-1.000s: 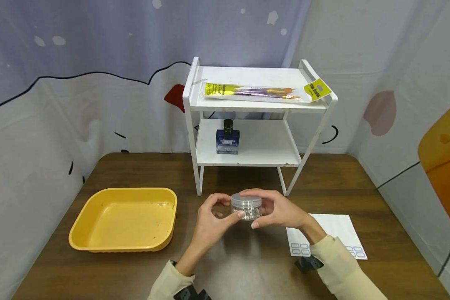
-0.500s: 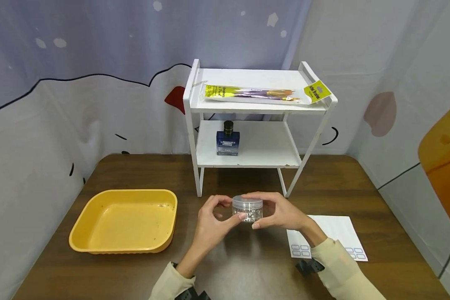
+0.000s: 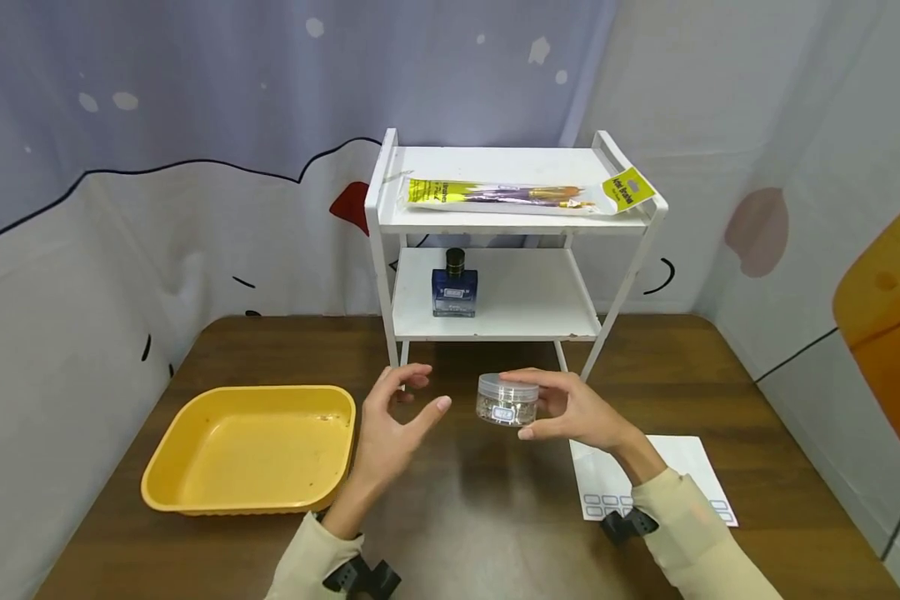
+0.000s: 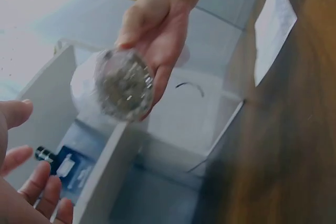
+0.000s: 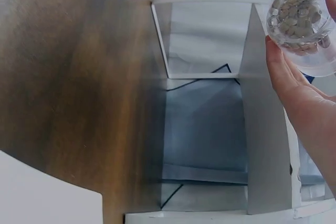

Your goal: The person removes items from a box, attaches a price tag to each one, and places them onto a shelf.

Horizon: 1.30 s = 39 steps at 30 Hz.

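Note:
A round clear plastic jar (image 3: 507,402) with a screw lid is held above the table by my right hand (image 3: 581,410), thumb low and fingers along its upper side. Small shiny pieces fill part of the jar (image 5: 297,14), and a little label with a blue border shows on its front. My left hand (image 3: 392,429) stands apart to the left of the jar, thumb and fingers spread with nothing between them. The left wrist view shows the base of the jar (image 4: 126,86) facing the camera, with the left fingers (image 4: 37,182) at the lower left.
A yellow tray (image 3: 247,510) sits at the left. Behind the hands stands a white two-tier shelf (image 3: 525,292), with a blue perfume bottle (image 3: 454,292) below and a packet of artist brushes (image 3: 510,195) on top. A white label sheet (image 3: 675,458) lies at the right.
My left hand has let go of the jar and moved left. The right hand alone now holds the jar, shifted slightly right and turned so its label faces front.

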Available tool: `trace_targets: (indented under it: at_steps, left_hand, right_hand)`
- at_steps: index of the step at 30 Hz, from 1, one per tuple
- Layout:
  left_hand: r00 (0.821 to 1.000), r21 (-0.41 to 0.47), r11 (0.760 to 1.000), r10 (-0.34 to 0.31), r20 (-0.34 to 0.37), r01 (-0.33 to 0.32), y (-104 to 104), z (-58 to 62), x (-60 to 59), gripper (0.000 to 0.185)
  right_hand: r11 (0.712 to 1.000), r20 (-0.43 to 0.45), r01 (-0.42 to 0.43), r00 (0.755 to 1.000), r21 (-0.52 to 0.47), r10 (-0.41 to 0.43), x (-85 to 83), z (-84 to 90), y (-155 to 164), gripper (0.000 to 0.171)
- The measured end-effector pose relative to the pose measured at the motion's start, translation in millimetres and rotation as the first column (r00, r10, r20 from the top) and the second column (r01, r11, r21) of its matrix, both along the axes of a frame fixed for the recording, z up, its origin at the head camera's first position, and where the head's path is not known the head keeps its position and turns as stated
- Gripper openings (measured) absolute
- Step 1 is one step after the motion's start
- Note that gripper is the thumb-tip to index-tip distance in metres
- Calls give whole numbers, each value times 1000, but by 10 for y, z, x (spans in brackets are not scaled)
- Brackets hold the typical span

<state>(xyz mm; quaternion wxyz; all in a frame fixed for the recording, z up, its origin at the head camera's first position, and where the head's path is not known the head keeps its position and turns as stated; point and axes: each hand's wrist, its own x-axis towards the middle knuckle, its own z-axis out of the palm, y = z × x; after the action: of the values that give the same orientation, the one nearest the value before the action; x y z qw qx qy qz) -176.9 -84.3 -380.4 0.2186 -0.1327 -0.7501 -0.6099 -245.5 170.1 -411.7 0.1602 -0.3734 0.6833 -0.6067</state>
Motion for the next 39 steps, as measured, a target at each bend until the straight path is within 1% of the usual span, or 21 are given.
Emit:
trace_targets:
  at_steps: [2, 4, 6, 10, 15, 18, 21, 23, 26, 29, 34, 37, 39]
  left_hand:
    - [997, 25, 1000, -4, -73, 6, -58, 20, -57, 35]
    - [990, 37, 999, -11, -140, 16, -118, 43, -127, 36]
    - [982, 34, 999, -10, -188, 16, -176, 66, -206, 37]
    - [975, 10, 1000, -8, -221, 11, -294, 130, -372, 37]
    - [966, -24, 1000, -18, -259, 12, -438, 194, -597, 39]
    - [962, -22, 999, -40, -271, 36, -511, 241, -706, 40]
    - [955, 7, 997, -75, -288, 80, -557, 295, -789, 40]
    - [947, 14, 995, -93, -307, 102, -565, 325, -828, 39]
    - [942, 12, 992, -112, -316, 122, -551, 349, -870, 39]
    - [942, -16, 993, -116, -315, 117, -529, 359, -893, 42]
    - [940, -50, 995, -97, -326, 85, -518, 376, -908, 48]
    - [925, -76, 995, -83, -371, 59, -527, 418, -912, 50]
    - [905, -97, 994, -87, -417, 51, -538, 456, -924, 51]
  right_hand:
    - [1000, 1, 5, 1000, -4, -5, -11, 23, 26, 67]
    - [1000, 2, 5, 1000, -13, -5, -26, 39, 52, 67]
    - [1000, 9, 6, 1000, -23, -6, -36, 55, 71, 67]
    - [999, 17, 16, 1000, -33, -16, -51, 76, 92, 66]
    - [999, 27, 8, 1000, -32, -7, -51, 75, 94, 67]
    - [1000, 40, 5, 999, -28, -4, -52, 72, 95, 67]
    - [1000, 40, 1, 999, -31, 1, -58, 71, 98, 67]
    - [999, 36, -3, 999, -34, 5, -64, 69, 101, 67]
    - [999, 24, -3, 1000, -35, 4, -69, 67, 110, 67]
    - [1000, 23, 11, 1000, -27, -10, -66, 78, 115, 66]
    - [999, 13, 32, 999, -23, -32, -81, 126, 116, 68]
    - [999, 10, 39, 999, -30, -39, -109, 170, 127, 69]
    - [999, 9, 42, 999, -29, -42, -129, 204, 140, 69]
